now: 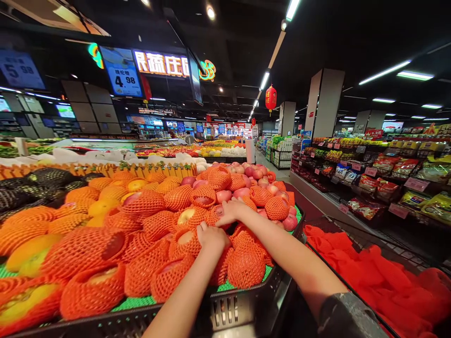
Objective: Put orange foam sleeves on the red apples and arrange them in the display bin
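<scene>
Several apples in orange foam nets are heaped in a black crate lined with green matting [136, 303]. My left hand [213, 238] reaches into the middle of the heap, its fingers bent against a netted apple [213, 216]. Just above and to the right, my right hand [233, 211] has its fingertips closed on the same apple's right side. The fingers hide part of that apple. Another netted apple [186, 238], its pale top showing, lies left of my left hand. Below my wrists sits a fully netted apple [246, 266].
Bare red apples [259, 173] are piled behind my hands. Netted oranges [102, 206] lie at left, with dark-netted fruit [49, 177] beyond. Loose red foam nets [373, 277] fill a wire basket at right. Shelves of packaged food [384, 166] line the aisle.
</scene>
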`<state>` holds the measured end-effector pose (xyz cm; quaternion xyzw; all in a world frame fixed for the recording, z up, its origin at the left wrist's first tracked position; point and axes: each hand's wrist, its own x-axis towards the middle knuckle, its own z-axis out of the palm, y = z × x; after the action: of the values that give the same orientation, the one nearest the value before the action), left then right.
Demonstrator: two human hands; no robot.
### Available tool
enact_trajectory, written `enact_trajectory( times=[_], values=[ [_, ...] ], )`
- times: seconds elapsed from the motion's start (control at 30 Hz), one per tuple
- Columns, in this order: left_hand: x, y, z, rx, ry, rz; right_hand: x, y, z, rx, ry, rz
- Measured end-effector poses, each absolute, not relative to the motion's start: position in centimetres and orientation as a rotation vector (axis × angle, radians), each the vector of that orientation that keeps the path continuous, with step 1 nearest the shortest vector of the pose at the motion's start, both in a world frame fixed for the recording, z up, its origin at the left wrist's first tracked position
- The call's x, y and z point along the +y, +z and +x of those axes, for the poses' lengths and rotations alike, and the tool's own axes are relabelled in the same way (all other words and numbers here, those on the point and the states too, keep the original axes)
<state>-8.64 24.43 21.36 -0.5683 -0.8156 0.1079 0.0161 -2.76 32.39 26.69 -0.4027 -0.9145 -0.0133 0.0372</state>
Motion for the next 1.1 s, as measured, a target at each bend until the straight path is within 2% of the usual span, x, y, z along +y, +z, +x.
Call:
enact_trajectory(
  times=[0.23, 0.57, 0.83, 1.1],
  values=[
    [25.0, 20.3, -8.7, -2.536, 0.251, -1.727, 35.0, 26.3, -3.1, -2.939, 0.015, -1.221],
    [24.6, 19.9, -8.5, -2.517, 0.026, -1.632, 34.8, 25.9, -2.8, -2.940, 0.010, -0.807],
    [23.2, 20.6, -9.4, -2.433, -0.344, -1.620, 34.9, 28.8, 2.2, -2.379, 0.074, -0.816],
    [18.9, 19.8, -12.2, -2.234, -0.874, -1.713, 33.7, 26.6, 2.1, -2.350, 0.273, -0.786]
  ],
)
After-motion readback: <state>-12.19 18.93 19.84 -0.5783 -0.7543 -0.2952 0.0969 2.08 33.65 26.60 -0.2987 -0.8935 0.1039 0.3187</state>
